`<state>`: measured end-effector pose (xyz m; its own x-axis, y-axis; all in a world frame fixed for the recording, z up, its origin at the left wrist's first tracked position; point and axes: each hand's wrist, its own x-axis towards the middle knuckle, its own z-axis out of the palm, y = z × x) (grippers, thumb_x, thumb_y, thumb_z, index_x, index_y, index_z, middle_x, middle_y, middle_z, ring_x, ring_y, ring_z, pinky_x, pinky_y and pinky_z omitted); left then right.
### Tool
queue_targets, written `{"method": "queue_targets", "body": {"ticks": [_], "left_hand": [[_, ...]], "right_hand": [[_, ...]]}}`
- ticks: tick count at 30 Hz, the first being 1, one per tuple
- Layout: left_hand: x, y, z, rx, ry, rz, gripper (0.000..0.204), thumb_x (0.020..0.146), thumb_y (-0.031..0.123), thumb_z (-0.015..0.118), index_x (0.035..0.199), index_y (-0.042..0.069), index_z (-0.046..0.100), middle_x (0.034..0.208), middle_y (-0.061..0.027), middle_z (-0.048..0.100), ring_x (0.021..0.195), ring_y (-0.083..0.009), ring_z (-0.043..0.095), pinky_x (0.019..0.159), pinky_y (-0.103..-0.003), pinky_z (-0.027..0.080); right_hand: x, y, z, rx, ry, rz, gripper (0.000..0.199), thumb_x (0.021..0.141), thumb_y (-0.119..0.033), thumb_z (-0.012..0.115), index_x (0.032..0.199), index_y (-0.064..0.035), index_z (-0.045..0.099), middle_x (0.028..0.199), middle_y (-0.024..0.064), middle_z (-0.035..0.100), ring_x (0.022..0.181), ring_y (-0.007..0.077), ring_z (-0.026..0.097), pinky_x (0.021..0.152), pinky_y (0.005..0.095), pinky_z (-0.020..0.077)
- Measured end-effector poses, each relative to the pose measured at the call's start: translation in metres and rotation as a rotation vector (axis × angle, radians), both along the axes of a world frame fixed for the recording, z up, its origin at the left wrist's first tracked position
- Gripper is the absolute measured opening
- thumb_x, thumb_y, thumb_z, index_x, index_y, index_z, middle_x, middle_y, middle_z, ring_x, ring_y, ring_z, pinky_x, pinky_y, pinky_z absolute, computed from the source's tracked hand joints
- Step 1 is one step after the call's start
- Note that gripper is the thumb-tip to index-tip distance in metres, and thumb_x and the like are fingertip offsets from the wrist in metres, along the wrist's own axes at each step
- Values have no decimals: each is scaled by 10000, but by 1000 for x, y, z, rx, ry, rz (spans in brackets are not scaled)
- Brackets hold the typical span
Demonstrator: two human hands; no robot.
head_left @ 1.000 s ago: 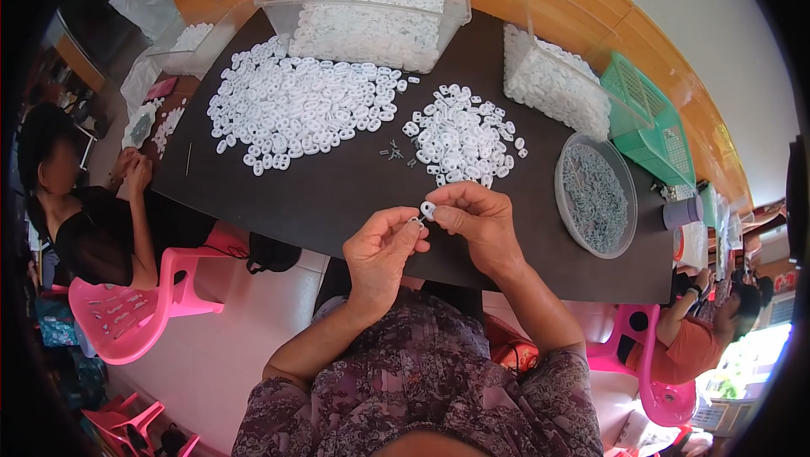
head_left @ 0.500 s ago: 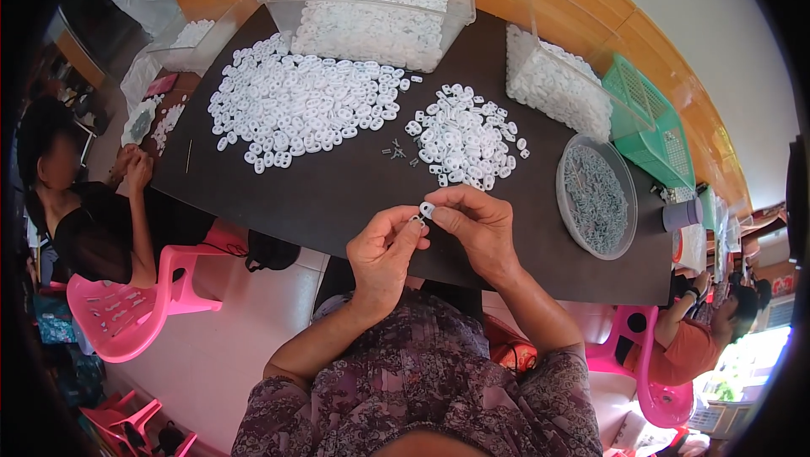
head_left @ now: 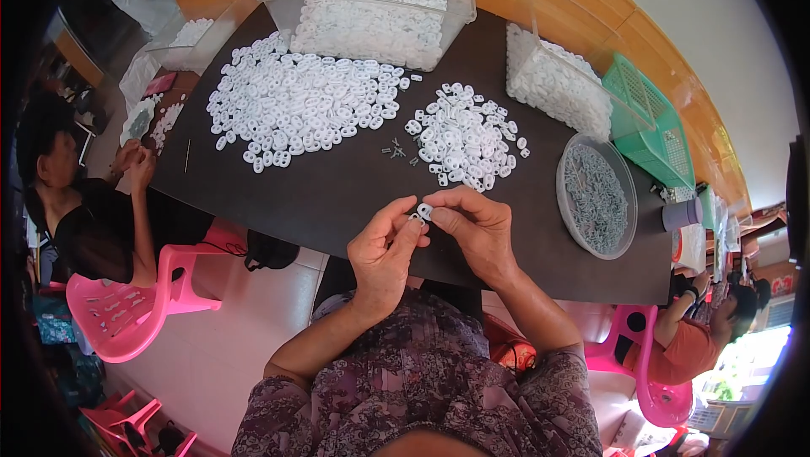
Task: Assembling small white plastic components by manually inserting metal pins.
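The person's right hand (head_left: 479,229), thumb and forefinger closed on a small, rounded, holed white plastic piece (head_left: 426,216), has drawn it nearer the left hand (head_left: 382,248), which pinches a small pale ring-like piece (head_left: 414,217); over the dark brown tabletop (head_left: 312,204), the pieces now seem to meet
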<state>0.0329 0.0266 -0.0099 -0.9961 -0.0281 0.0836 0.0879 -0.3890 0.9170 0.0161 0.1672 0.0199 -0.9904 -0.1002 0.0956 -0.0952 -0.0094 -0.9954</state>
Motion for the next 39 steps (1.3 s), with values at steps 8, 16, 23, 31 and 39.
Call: {"method": "queue_targets", "body": {"ticks": [8, 16, 23, 31, 39], "left_hand": [[0, -1, -2, -41, 16, -9, 282, 911, 14, 579, 1190, -31, 567, 880, -66, 632, 739, -109, 612, 680, -221, 508], [1, 1, -1, 23, 2, 4, 263, 914, 6, 569, 1174, -34, 580, 890, -69, 636, 735, -111, 611, 682, -221, 505], [-3, -1, 3, 127, -66, -26, 238, 902, -9, 571, 1136, -47, 602, 905, -82, 655, 743, -107, 598, 696, -235, 503], [-5, -2, 12, 186, -150, -34, 199, 904, 4, 566, 1081, -67, 624, 941, -89, 669, 786, -109, 617, 719, -219, 491], [-6, -6, 10, 163, -134, -79, 205, 913, 35, 572, 1091, -50, 631, 904, -47, 657, 757, -61, 568, 697, -192, 470]], "right_hand": [[1, -4, 0, -37, -23, -22, 122, 856, 12, 622, 971, 2, 664, 869, 28, 653, 807, 69, 590, 721, 219, 483], [2, -7, -6, 37, 54, -38, 134, 848, 24, 622, 971, -8, 664, 851, 25, 627, 793, 68, 576, 706, 223, 474], [7, -4, -16, 99, 161, 13, 330, 810, 102, 621, 1120, -11, 612, 944, 58, 597, 804, 93, 569, 696, 226, 479], [7, -11, -4, 384, 485, -108, 393, 700, 56, 705, 1078, -29, 638, 956, 90, 595, 732, 178, 569, 614, 282, 476], [3, -11, -6, 541, 694, -189, 375, 658, 40, 714, 1023, 2, 638, 884, 115, 616, 705, 253, 553, 593, 330, 458]]}}
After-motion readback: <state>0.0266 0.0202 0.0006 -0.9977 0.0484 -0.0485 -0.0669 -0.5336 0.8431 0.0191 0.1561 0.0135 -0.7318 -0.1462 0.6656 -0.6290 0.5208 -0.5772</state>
